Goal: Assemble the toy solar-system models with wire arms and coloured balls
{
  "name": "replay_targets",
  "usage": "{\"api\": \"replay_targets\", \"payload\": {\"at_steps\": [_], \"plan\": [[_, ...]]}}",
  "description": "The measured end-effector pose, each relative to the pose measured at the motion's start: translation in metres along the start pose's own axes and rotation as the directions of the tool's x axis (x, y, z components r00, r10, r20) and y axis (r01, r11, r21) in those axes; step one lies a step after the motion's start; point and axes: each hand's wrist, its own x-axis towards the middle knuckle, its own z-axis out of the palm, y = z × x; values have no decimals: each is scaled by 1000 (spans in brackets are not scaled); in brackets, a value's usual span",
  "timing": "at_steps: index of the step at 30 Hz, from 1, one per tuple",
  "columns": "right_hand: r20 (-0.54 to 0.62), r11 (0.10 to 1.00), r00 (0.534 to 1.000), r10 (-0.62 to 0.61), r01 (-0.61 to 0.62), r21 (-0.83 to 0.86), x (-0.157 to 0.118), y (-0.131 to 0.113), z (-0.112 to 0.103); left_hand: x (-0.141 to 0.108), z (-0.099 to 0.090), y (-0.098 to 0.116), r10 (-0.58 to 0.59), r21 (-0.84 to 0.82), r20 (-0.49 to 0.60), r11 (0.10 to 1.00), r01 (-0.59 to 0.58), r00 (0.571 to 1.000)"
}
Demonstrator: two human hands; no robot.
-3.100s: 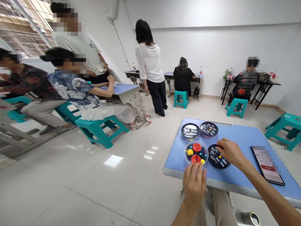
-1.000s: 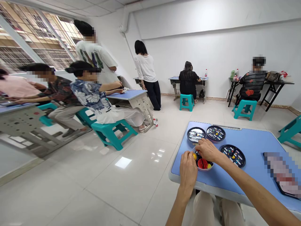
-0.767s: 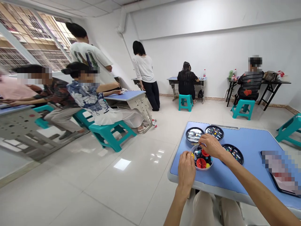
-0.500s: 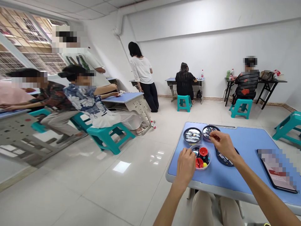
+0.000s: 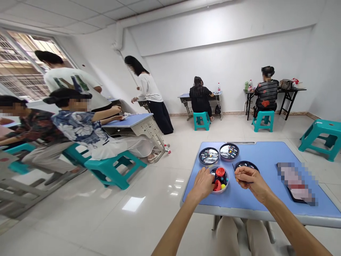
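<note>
On the blue desk, my left hand [image 5: 203,182] curls over the left rim of a clear round container [image 5: 220,192]; its fingertips are partly hidden. Inside lie red cup-shaped pieces [image 5: 220,172], a yellow ball [image 5: 223,186] and several dark parts. To the right, my right hand [image 5: 250,180] is closed in a pinch above the desk. A thin dark stick [image 5: 250,182] shows at its fingers, its kind too small to tell. Just behind this hand is a dark round disc [image 5: 247,165]. Two similar round dishes with printed faces, one left [image 5: 209,156] and one right [image 5: 229,152], stand behind the container.
A phone [image 5: 295,183] lies on the right of the blue desk [image 5: 269,153]. A teal stool [image 5: 321,137] stands beyond the right corner. Several people sit or stand at other desks, to the left and along the far wall.
My right hand has come back toward me from the rear right dish and now hovers before the dark disc. My left hand stays at the container, where the lower red piece looks tilted. The view has shifted.
</note>
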Motion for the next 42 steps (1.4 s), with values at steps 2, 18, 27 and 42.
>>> {"api": "replay_targets", "payload": {"at_steps": [2, 18, 27, 42], "plan": [[8, 997, 1000, 28, -28, 66, -6, 0, -3, 2, -1, 1, -14, -40, 3, 999, 14, 1000], [-70, 944, 995, -76, 94, 317, -60, 11, -17, -31, -35, 39, -174, -954, 109, 257, 152, 979], [-229, 915, 968, -102, 182, 360, -67, 22, -13, -65, -15, 77, -411, -969, -21, 232, 82, 912], [-207, 905, 976, -75, 153, 397, -63, 26, 4, -82, -14, 84, -378, -927, -234, 365, -88, 896]]}}
